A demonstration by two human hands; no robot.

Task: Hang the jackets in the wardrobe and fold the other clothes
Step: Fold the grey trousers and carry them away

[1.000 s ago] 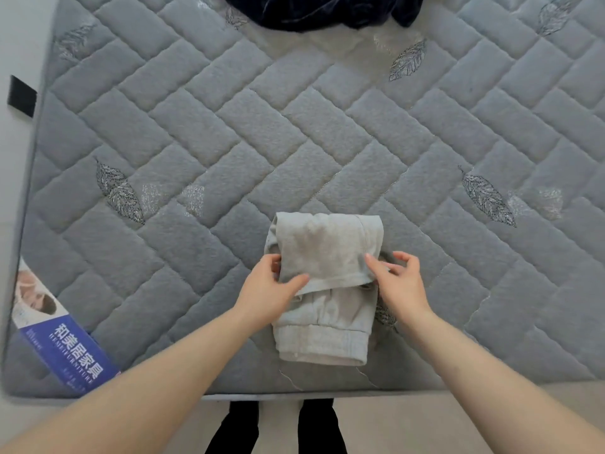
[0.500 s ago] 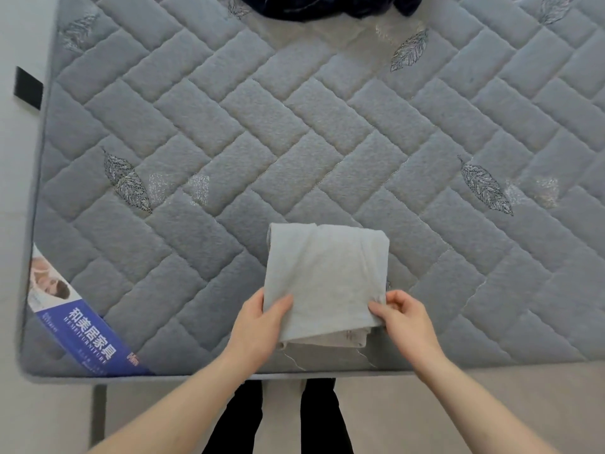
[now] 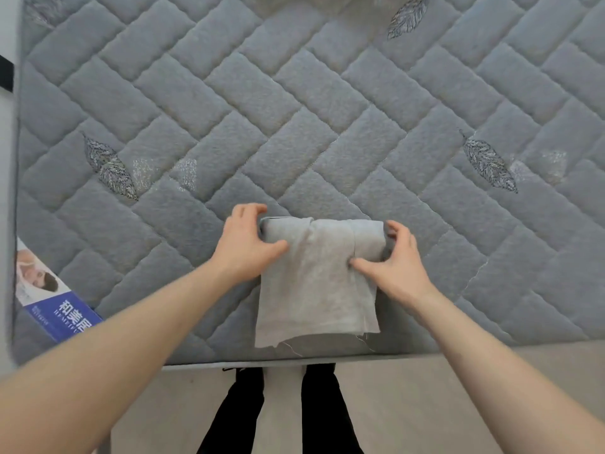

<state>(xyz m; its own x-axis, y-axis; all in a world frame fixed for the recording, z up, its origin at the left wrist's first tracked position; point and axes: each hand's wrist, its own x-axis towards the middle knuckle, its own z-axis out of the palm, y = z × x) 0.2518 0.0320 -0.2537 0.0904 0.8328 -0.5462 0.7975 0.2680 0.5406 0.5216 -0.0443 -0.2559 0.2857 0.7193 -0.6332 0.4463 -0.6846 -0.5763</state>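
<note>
garment (image 3: 316, 283) folded, near mattress (image 3: 294, 109) front edge | left hand (image 3: 244, 245) grasping far-left corner, thumb on top | right hand (image 3: 394, 260) grasping far-right corner | risk: uneven pull skewing the layers; loose near hem sliding over the edge, undoing the fold

grey garment (image 3: 316, 283), folded, on mattress (image 3: 294, 126)

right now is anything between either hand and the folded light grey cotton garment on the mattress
Nothing visible. The left hand and right hand already grip the far corners of the folded light grey cotton garment directly.
</note>
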